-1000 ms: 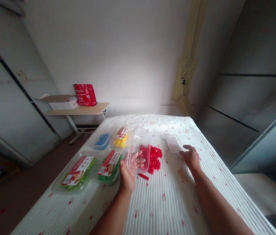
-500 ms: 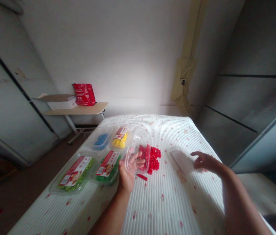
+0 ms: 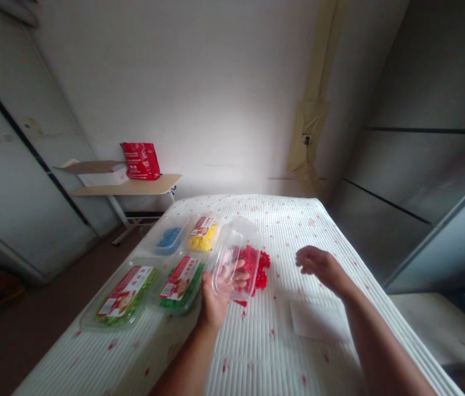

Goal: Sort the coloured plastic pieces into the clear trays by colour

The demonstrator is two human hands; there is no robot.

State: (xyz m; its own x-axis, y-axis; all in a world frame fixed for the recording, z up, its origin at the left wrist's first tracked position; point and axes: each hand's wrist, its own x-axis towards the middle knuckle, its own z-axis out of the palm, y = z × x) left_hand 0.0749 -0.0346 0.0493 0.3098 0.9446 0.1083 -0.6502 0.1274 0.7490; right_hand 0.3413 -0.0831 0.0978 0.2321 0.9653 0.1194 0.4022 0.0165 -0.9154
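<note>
My left hand [image 3: 215, 294] holds a clear plastic container [image 3: 238, 234] tilted up, thumb at its near edge and fingers seen through the plastic. Behind and beside that container lies a heap of small red pieces [image 3: 263, 269], partly viewed through its wall. My right hand [image 3: 317, 264] hovers to the right of the heap, fingers loosely bent and apart, with nothing visible in it. Below it, a flat clear lid with a white panel [image 3: 318, 319] rests on the table, partly behind my right forearm.
To the left stand lidded clear boxes of light green pieces [image 3: 122, 297], dark green pieces [image 3: 180, 283] and yellow pieces [image 3: 203, 236], plus a box with blue pieces [image 3: 169, 239]. A side table [image 3: 162, 184] carries a red bag [image 3: 140, 161] and a cardboard box [image 3: 102, 173].
The lid has shifted toward me and turned on the table. My right hand has moved away from it, to the left. My left hand's container has tipped slightly to the right.
</note>
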